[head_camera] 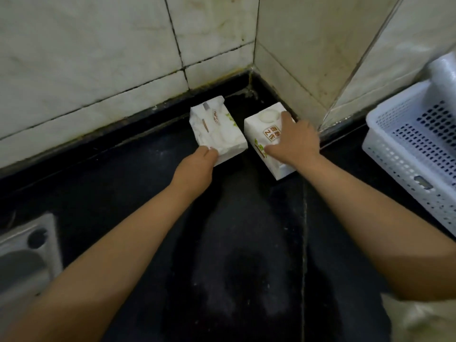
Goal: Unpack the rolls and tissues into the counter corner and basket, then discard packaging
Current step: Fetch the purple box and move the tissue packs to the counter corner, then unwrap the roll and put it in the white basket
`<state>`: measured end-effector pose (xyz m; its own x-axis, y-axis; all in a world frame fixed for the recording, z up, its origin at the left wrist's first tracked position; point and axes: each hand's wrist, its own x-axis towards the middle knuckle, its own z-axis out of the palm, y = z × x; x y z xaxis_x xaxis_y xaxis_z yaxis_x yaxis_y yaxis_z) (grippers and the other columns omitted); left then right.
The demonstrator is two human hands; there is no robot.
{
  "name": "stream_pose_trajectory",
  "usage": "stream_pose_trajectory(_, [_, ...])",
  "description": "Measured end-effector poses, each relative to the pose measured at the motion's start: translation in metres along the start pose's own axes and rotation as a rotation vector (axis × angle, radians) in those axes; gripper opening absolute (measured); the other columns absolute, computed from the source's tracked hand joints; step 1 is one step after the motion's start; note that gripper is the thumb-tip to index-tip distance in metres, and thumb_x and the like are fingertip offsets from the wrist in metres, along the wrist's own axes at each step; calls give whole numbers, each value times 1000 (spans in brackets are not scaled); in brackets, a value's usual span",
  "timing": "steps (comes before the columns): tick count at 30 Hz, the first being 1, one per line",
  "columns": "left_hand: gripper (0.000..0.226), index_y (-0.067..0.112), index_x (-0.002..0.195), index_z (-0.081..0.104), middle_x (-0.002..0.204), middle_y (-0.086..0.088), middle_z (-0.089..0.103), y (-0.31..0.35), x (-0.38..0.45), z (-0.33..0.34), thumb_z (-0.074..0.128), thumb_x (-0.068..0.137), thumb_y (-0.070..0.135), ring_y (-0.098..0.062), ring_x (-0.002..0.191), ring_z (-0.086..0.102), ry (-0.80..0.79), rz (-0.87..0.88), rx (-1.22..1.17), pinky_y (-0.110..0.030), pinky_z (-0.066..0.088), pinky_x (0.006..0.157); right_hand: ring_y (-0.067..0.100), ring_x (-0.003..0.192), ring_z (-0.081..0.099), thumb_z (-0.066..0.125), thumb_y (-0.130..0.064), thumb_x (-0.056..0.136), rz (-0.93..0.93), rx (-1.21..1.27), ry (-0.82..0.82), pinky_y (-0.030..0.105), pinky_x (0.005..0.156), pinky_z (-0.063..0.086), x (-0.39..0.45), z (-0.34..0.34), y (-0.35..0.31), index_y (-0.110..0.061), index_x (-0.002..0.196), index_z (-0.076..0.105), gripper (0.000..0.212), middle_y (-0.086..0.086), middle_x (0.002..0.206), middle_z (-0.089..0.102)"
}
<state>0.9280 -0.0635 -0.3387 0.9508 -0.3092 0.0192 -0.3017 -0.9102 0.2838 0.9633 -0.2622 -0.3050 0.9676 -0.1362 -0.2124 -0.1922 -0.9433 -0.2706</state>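
Two white tissue packs with green and brown print lie on the black counter (234, 230) close to the tiled corner. My left hand (197, 166) grips the near end of the left tissue pack (217, 129), which rests by the back wall. My right hand (293, 141) lies on top of the right tissue pack (264, 134), fingers spread over it, next to the side wall. A narrow gap separates the two packs. A white perforated basket (394, 144) stands at the right, with a wrapped white roll (444, 72) in it.
White tiled walls meet at the corner (254, 67) behind the packs. A metal sink edge (27, 255) shows at the lower left. Crinkled clear plastic packaging (424, 322) sits at the bottom right corner.
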Motion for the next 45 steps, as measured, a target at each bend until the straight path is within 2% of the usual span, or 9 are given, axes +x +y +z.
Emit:
stream_pose_trajectory(6, [26, 4, 117, 50, 116, -13, 53, 24, 7, 23, 43, 92, 2, -28, 89, 58, -103, 27, 117, -28, 35, 61, 43, 124, 36, 61, -39, 80, -30, -50, 12, 47, 101, 35, 37, 5, -2, -13, 141, 21, 77, 28, 133, 39])
stream_pose_trajectory(11, [28, 7, 121, 46, 119, -11, 52, 34, 5, 32, 42, 94, 7, -26, 93, 58, -167, 69, 166, -26, 34, 63, 40, 123, 36, 56, -41, 84, -79, -18, 117, 46, 102, 32, 38, 17, 2, -12, 141, 25, 71, 25, 134, 39])
stream_pose_trajectory(15, [28, 6, 121, 46, 120, -12, 51, 32, 3, 29, 44, 93, 7, -27, 95, 59, -254, 106, 208, -30, 43, 67, 39, 124, 34, 52, -43, 86, -88, -8, 136, 46, 104, 30, 37, 21, 3, -9, 138, 31, 65, 23, 136, 37])
stream_pose_trajectory(18, [27, 6, 120, 46, 120, -13, 52, 38, 8, 27, 45, 93, 7, -28, 96, 59, -298, 119, 219, -28, 39, 64, 36, 128, 33, 49, -38, 89, -175, -10, 133, 43, 106, 28, 31, 17, 7, -6, 135, 37, 57, 22, 140, 36])
stream_pose_trajectory(23, [31, 4, 118, 49, 120, -13, 54, 48, -1, 12, 38, 99, 26, -28, 102, 58, -277, 78, 282, -36, 48, 73, 33, 136, 24, 44, -31, 92, -311, -108, 97, 43, 112, 21, 5, 5, 16, -7, 137, 36, 52, 21, 147, 28])
stream_pose_trajectory(29, [29, 7, 119, 51, 124, -12, 50, 65, -24, -33, 41, 95, 21, -27, 114, 47, -134, 94, 432, -35, 45, 81, 33, 133, 28, 41, -33, 93, -326, -183, 92, 42, 111, 25, -44, -18, 17, -9, 140, 30, 54, 20, 144, 33])
stream_pose_trajectory(36, [50, 9, 138, 35, 146, -18, 31, 114, -56, -81, 48, 92, 26, -33, 135, 29, -99, 197, 513, -45, 29, 108, 33, 128, 33, 45, -34, 88, -234, -218, 259, 45, 107, 25, -139, -66, 29, -10, 132, 41, 50, 20, 133, 45])
stream_pose_trajectory(40, [50, 7, 136, 34, 142, -18, 35, 160, -100, -96, 48, 93, 27, -33, 131, 32, -77, 282, 455, -44, 35, 102, 35, 133, 28, 47, -38, 88, -72, -227, 302, 47, 112, 20, -226, -89, 59, -11, 134, 40, 53, 20, 139, 41])
stream_pose_trajectory(45, [56, 6, 134, 37, 135, -16, 42, 236, -173, -95, 52, 90, 37, -32, 124, 41, -137, 527, 382, -42, 43, 97, 35, 132, 31, 48, -41, 88, 196, -213, 319, 46, 110, 25, -361, -94, 109, -10, 132, 42, 54, 20, 136, 44])
